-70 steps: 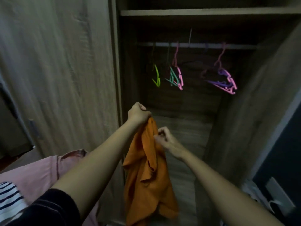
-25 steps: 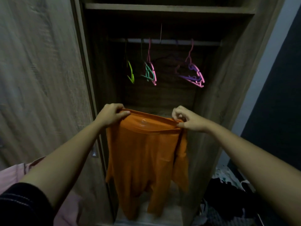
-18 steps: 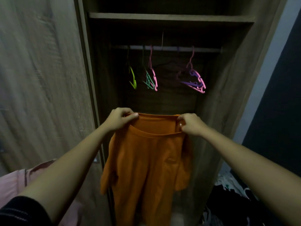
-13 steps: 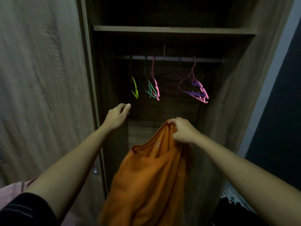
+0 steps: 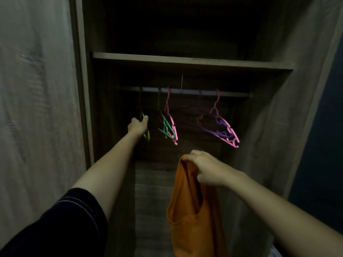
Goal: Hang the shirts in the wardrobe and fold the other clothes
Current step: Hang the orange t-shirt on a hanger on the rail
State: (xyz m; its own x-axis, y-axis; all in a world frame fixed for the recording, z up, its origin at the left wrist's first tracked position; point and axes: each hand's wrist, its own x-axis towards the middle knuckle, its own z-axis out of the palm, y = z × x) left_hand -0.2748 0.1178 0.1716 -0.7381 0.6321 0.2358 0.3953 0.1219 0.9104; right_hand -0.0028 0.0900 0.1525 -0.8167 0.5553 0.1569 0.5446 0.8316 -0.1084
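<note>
An orange shirt (image 5: 193,216) hangs from my right hand (image 5: 207,169), which grips its collar edge in front of the open wardrobe. My left hand (image 5: 138,125) reaches deep inside, its fingers and thumb closing round the yellow-green hanger (image 5: 147,135) at the left end of the rail (image 5: 185,91). A green and a pink hanger (image 5: 169,130) hang just to the right. Purple and pink hangers (image 5: 222,132) hang further right on the same rail.
A wooden shelf (image 5: 185,61) runs above the rail. The wardrobe's closed door panel (image 5: 37,108) stands on the left, its side wall (image 5: 289,117) on the right. A dark wall (image 5: 326,127) lies beyond it.
My left hand let go of the shirt collar and reached up and in to the yellow-green hanger. The shirt now hangs bunched from my right hand alone. The view tilted up.
</note>
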